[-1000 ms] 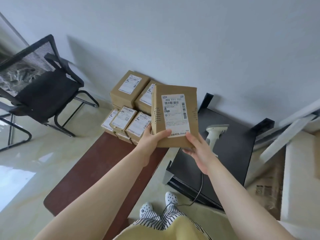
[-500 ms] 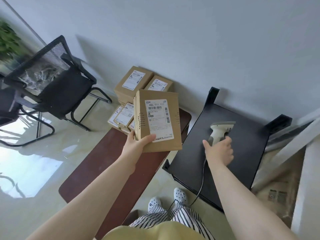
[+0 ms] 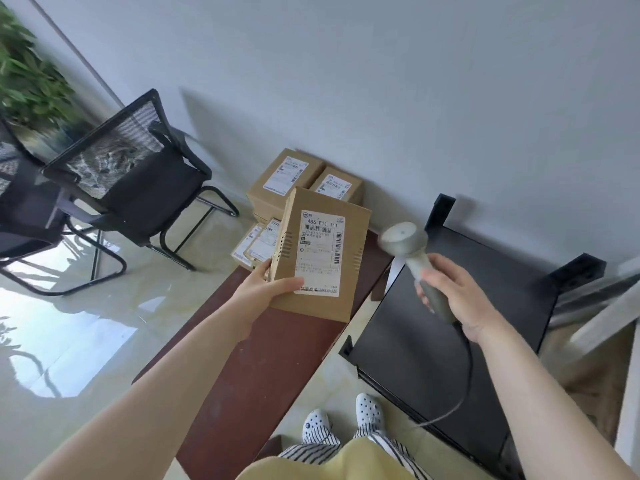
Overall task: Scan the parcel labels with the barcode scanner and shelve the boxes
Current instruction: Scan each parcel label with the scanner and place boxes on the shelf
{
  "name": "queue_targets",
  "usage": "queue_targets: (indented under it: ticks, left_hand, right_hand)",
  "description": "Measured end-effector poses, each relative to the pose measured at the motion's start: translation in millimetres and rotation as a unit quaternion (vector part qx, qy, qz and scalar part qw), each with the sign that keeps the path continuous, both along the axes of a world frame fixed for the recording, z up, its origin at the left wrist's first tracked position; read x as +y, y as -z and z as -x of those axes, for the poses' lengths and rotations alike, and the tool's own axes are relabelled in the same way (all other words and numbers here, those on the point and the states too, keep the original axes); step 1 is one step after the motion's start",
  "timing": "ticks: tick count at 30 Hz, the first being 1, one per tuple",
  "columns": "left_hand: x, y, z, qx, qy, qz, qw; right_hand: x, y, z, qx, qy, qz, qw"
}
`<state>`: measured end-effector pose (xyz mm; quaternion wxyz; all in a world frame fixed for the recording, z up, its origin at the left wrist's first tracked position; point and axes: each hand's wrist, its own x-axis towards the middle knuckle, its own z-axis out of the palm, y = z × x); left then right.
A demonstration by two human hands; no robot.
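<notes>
My left hand grips a flat brown parcel box by its lower left corner, its white label with barcodes facing me. My right hand grips the handle of a grey barcode scanner, lifted above the black shelf top. The scanner's head sits just right of the box, blurred, and its cable hangs down from my right wrist. Several more labelled boxes are stacked at the far end of the dark red bench, partly hidden behind the held box.
Two black mesh chairs stand on the glossy floor at the left, with a green plant behind them. A grey wall runs behind the boxes. White boards and brown paper lie at the right. My feet in spotted shoes are below.
My right hand let go of the box, reached to the shelf top, took the scanner and lifted it up beside the box. The left hand alone now holds the box.
</notes>
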<state>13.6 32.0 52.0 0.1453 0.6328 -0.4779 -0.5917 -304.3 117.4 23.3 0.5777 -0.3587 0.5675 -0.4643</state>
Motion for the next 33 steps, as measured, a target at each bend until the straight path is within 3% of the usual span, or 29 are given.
queue_targets:
  ticks: [3,5,19,22,25,29,33]
  left_hand:
    - [-8,-7,-5,0.002,0.036,-0.005,0.999]
    - [-12,-11,-12,0.007,0.052,-0.012,0.999]
    - [-17,-13,-28,0.031,0.039,-0.010,0.999]
    - [-17,-9,-26,0.026,0.012,-0.007,1.000]
    - [-14,-5,-17,0.019,-0.020,0.001,1.000]
    - [-9,6,2,0.031,-0.067,0.002,0.997]
    - [-4,13,16,0.037,-0.094,0.003,0.995]
  right_hand:
    - [-4,-26,0,0.028,-0.171,0.038,0.984]
    - [-9,-36,-4,0.061,-0.228,0.049,0.970]
    - [-24,-60,-22,0.133,-0.291,0.054,0.946]
    - [-24,-59,-29,0.063,-0.220,0.054,0.972]
    - [-23,-60,-51,-0.091,-0.115,0.016,0.989]
    - [-22,-64,-88,-0.288,-0.011,-0.062,0.955]
    - [-21,-71,-105,-0.319,0.011,-0.098,0.943]
